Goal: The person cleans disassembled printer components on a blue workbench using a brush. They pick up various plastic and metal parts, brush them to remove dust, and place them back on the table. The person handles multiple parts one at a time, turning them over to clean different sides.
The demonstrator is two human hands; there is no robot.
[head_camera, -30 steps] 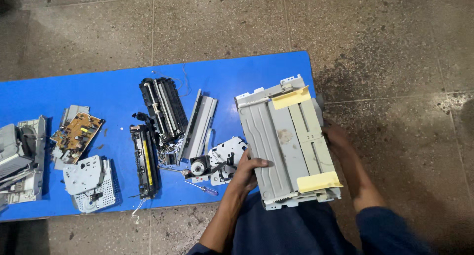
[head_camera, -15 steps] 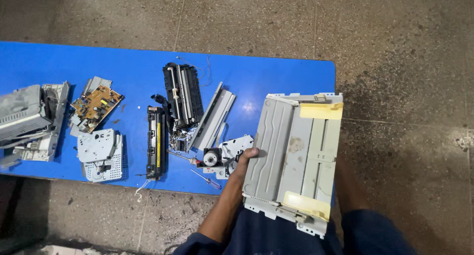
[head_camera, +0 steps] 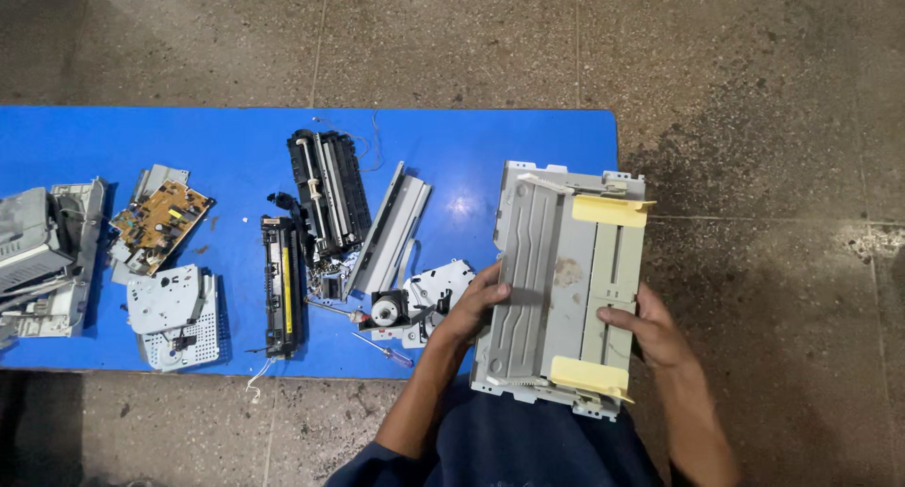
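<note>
Two hands grip the grey printer tray point(head_camera: 566, 289) over the blue table point(head_camera: 471, 148).
Left hand point(head_camera: 471, 308) and right hand point(head_camera: 650, 329) curl fingers over opposite edges; keeping it level suits.

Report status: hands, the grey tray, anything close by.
Left hand and right hand grip the grey tray at its sides. Tray hangs over the blue table edge. Motor bracket sits beside left hand.

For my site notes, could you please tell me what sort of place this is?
Probably an informal repair or dismantling spot: a blue mat on stained concrete floor, a bare brown circuit board, a small screwdriver.
</note>
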